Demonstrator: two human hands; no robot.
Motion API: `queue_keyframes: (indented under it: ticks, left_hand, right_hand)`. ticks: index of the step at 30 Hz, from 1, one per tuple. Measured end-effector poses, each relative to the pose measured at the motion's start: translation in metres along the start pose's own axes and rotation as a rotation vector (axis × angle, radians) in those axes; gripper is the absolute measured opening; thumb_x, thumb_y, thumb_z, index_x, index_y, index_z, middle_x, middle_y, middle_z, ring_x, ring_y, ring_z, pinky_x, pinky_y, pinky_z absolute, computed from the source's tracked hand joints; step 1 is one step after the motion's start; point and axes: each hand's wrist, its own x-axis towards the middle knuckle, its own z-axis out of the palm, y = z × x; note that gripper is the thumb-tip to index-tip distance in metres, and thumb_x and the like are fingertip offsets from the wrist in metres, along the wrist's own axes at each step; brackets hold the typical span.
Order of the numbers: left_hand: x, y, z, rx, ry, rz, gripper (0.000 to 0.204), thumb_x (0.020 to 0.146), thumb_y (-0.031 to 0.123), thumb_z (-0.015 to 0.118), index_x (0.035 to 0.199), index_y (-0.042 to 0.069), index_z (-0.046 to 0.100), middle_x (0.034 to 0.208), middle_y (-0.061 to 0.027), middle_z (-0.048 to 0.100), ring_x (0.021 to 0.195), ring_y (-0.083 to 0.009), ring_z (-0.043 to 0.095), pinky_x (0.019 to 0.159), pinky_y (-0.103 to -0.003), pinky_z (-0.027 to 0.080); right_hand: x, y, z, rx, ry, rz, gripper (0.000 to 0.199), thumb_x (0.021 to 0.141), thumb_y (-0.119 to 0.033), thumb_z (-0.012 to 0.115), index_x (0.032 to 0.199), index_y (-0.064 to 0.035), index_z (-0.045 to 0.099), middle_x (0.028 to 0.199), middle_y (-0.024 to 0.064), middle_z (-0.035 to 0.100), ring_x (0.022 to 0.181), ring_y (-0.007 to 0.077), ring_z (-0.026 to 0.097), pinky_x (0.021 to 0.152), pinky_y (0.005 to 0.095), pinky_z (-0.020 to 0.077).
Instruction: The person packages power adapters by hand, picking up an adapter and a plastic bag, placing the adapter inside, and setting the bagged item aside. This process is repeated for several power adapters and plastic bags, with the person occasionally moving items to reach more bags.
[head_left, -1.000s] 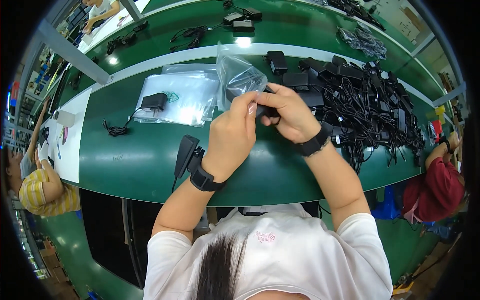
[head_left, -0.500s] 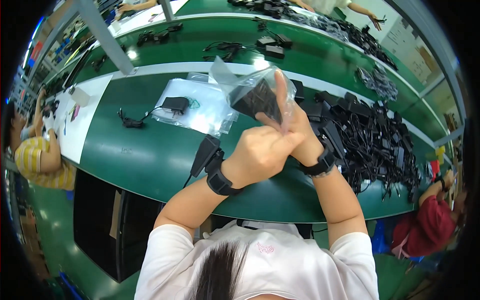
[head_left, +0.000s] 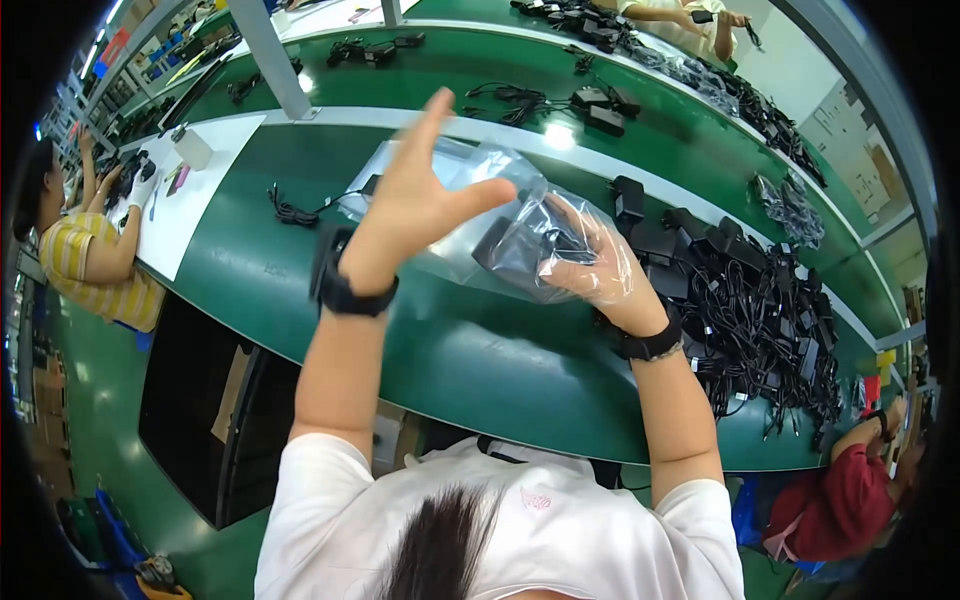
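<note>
My right hand (head_left: 612, 275) is closed around a black power adapter (head_left: 505, 250) with its bundled cable. A clear plastic bag (head_left: 530, 288) surrounds the adapter and also covers my right fingers. To the left, my left hand (head_left: 415, 205) is raised with its thumb and fingers apart, holding nothing. Beneath and behind it lies a stack of flat clear bags (head_left: 468, 158), partly hidden. From there a black cable (head_left: 292, 210) runs out onto the green tabletop; the adapter at its end is mostly covered by my left hand.
A big heap of black adapters and cables (head_left: 745, 320) covers the table's right side. Across a pale ledge, more adapters (head_left: 600, 105) lie on a green surface. A grey post (head_left: 270, 60) rises at the back left. Co-workers sit left (head_left: 95, 245) and right (head_left: 840, 500).
My left hand has let go of the bag at my right hand and moved up and left, opening. The bagged adapter has dropped slightly to the right in my right hand.
</note>
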Motion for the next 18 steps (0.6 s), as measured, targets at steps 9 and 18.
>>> queue_keyframes:
  ticks: [9,18]
  left_hand:
    - [-0.046,0.009,0.095,-1.085,0.127,-0.523,0.043,0.087,0.017,0.059,0.123,-0.001,0.043,0.109,-0.0078,0.055,0.095,-0.0124,0.053,0.082,-0.022,0.043]
    - [-0.072,-0.002,0.124,-1.107,0.119,-0.425,0.037,0.093,0.025,0.047,0.121,0.0,0.043,0.109,-0.0047,0.053,0.098,-0.0119,0.048,0.086,-0.026,0.039]
  right_hand:
    - [0.002,0.038,0.013,0.069,0.41,-0.169,0.048,0.077,-0.011,0.062,0.12,0.0019,0.046,0.109,0.0076,0.054,0.096,0.0155,0.052,0.085,0.0285,0.042]
    - [0.005,0.048,0.017,0.112,0.214,-0.088,0.051,0.088,-0.017,0.052,0.13,0.0039,0.034,0.117,0.0093,0.05,0.105,0.0138,0.046,0.09,0.0267,0.0383]
